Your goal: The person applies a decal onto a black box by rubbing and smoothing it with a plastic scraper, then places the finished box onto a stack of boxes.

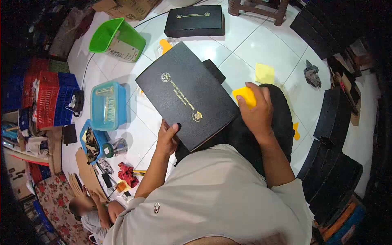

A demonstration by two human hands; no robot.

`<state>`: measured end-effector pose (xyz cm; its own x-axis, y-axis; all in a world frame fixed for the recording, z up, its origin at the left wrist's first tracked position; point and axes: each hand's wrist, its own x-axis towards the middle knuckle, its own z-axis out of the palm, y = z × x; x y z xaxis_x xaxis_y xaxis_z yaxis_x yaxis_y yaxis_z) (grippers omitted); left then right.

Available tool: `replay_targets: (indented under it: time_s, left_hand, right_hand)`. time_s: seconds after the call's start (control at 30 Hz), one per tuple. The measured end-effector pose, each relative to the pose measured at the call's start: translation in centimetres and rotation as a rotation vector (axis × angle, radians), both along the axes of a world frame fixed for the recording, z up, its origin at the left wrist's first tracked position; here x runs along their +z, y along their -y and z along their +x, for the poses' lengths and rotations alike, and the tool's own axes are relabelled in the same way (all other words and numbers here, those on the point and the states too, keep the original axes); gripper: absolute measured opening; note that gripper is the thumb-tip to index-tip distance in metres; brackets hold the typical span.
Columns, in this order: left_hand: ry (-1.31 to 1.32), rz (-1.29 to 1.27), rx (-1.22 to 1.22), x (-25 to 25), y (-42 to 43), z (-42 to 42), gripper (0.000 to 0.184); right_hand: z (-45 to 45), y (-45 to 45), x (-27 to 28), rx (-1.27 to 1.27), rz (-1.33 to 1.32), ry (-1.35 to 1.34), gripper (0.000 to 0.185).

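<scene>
My left hand [166, 139] grips the lower left edge of a black box [179, 92], thumb on top. The box has gold lettering and two round emblems on its face, and it is held tilted over my lap. A small black flap [214, 70] sticks out beyond its upper right edge. In my right hand [258, 108], just right of the box, a flat yellow piece [244, 97] is held between thumb and fingers. My palm covers part of it, so its exact kind is unclear. It appears apart from the box.
Another black box [194, 20] lies on the tiled floor ahead. At left stand a green bin [118, 41], a blue tub [108, 106] and crates [47, 96]. Black boxes [332, 118] line the right. A yellow sheet [264, 73] lies nearby. Another person [96, 212] sits lower left.
</scene>
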<state>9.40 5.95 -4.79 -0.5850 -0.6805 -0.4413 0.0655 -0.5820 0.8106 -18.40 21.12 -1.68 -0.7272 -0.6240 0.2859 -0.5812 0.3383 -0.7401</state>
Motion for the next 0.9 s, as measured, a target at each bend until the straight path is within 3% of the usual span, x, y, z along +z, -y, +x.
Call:
replay_targets:
  time_s: [0.1,0.17,0.27,0.37,0.43,0.53,0.63,0.73,0.83,0.9]
  left_hand:
    - [-0.025,-0.012,0.005,-0.1,-0.1,-0.1,0.090]
    - [-0.060,0.021,0.035,-0.2,-0.6,-0.5,0.087]
    - [-0.072,0.081,0.075,0.1,-1.5,-1.0,0.083]
    - [-0.058,0.128,0.074,0.4,-2.0,-1.4,0.081]
    - [-0.025,0.096,0.077,1.3,-2.1,-1.6,0.083]
    - [-0.058,0.110,0.052,0.6,-1.4,-1.2,0.086]
    - [0.011,0.076,0.100,2.5,-1.8,-2.0,0.089]
    - [-0.016,0.057,0.062,0.9,-0.5,-0.8,0.089]
    - [0.012,0.040,0.032,1.2,-0.3,-0.8,0.086]
    - [0.038,0.005,0.062,1.1,0.0,-0.8,0.088]
  right_hand:
    - [0.9,-0.1,1.3,0.063,0.067,-0.113,0.047]
    - [1.5,-0.1,2.1,0.069,0.128,-0.332,0.046]
    - [3.1,0.0,2.3,0.148,0.021,-0.184,0.042]
    - [3.7,0.3,1.2,0.282,0.012,-0.215,0.039]
    - [3.3,0.9,0.4,0.255,-0.012,-0.208,0.037]
    - [1.4,0.5,1.4,0.111,0.027,0.241,0.030]
    - [-2.5,-0.7,-0.4,-0.144,-0.094,0.127,0.022]
    - [-5.7,-2.0,-1.0,-0.209,-0.008,0.124,0.021]
    - [-8.0,-1.8,-2.6,-0.051,0.160,0.051,0.024]
    - [-9.0,0.1,-2.6,0.137,0.531,-0.029,0.029]
